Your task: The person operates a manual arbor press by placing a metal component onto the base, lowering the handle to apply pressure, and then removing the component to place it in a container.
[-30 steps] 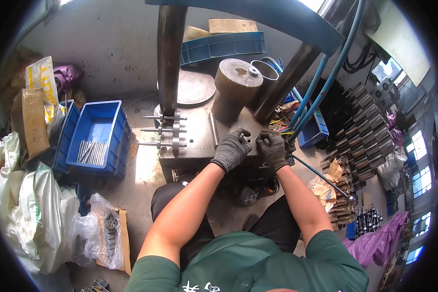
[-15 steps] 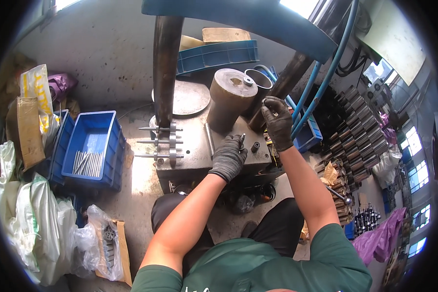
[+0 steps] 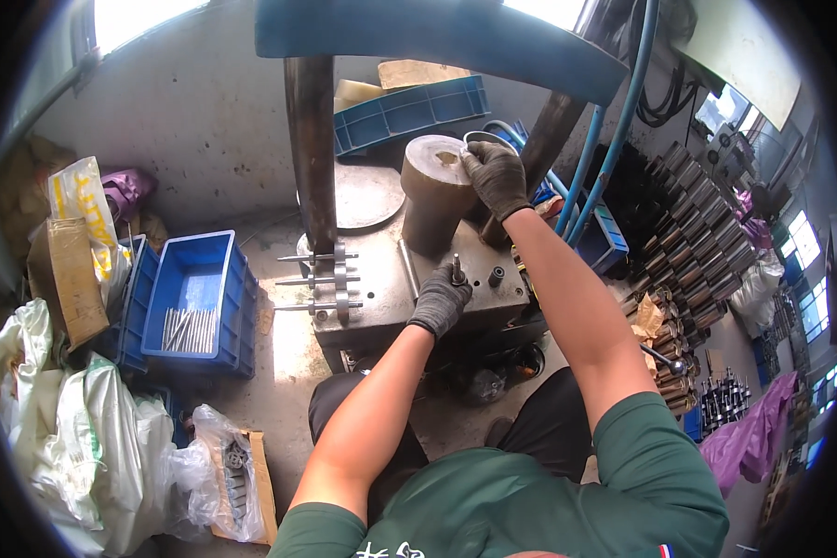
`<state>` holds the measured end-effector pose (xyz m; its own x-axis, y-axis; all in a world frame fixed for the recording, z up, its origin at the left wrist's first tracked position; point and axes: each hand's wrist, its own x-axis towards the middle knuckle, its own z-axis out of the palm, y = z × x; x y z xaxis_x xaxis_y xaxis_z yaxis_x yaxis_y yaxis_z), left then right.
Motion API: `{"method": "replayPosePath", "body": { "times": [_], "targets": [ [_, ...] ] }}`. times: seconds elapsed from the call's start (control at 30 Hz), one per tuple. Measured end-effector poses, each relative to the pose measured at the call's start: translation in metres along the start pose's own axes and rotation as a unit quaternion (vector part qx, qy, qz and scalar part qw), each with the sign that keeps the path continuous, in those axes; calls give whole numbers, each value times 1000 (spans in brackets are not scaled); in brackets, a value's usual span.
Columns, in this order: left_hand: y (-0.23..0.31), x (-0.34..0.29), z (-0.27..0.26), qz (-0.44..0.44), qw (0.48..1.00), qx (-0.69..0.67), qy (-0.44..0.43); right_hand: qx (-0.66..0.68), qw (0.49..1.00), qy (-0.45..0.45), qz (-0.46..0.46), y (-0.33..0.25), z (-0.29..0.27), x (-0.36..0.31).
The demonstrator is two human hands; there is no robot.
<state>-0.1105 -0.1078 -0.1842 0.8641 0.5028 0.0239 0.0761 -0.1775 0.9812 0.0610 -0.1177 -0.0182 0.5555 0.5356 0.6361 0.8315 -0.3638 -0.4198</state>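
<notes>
My left hand (image 3: 440, 298), in a dark grey glove, is closed around a small upright metal pin (image 3: 457, 270) standing on the grey press bed (image 3: 381, 288). My right hand (image 3: 496, 177), also gloved, rests its fingers on the top of a large brown metal cylinder (image 3: 431, 200) that stands at the back of the bed. Whether it pinches a small part there is hidden by the fingers. A short dark bushing (image 3: 496, 275) stands on the bed just right of my left hand.
A blue crate (image 3: 195, 302) with steel rods sits on the floor at left, beside bags and a cardboard box. Three rods with nuts (image 3: 321, 279) stick out of the bed's left side. A steel column (image 3: 312, 149) rises behind. Stacked gear shafts (image 3: 693, 242) fill the right.
My right hand has risen from the bed's front edge to the top of the brown cylinder. My left hand has stayed low on the bed, now around the pin.
</notes>
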Motion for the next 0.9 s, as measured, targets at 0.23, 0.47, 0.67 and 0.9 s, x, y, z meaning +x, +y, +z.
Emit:
{"method": "replayPosePath", "body": {
  "times": [0.23, 0.47, 0.67, 0.9],
  "targets": [
    [-14, 0, 18, 86, 990, 108, 24, -128, 991, -7, -47, 7, -9, 1],
    [-50, 18, 5, 19, 996, -81, -4, -86, 995, -50, 6, -27, -11, 5],
    [-20, -1, 15, 6, 1000, 13, -14, 57, 995, 55, -59, 5, -62, -75],
    [-92, 29, 7, 79, 997, 1, 23, 105, 977, -146, 113, 53, -101, -266]
  ]
}}
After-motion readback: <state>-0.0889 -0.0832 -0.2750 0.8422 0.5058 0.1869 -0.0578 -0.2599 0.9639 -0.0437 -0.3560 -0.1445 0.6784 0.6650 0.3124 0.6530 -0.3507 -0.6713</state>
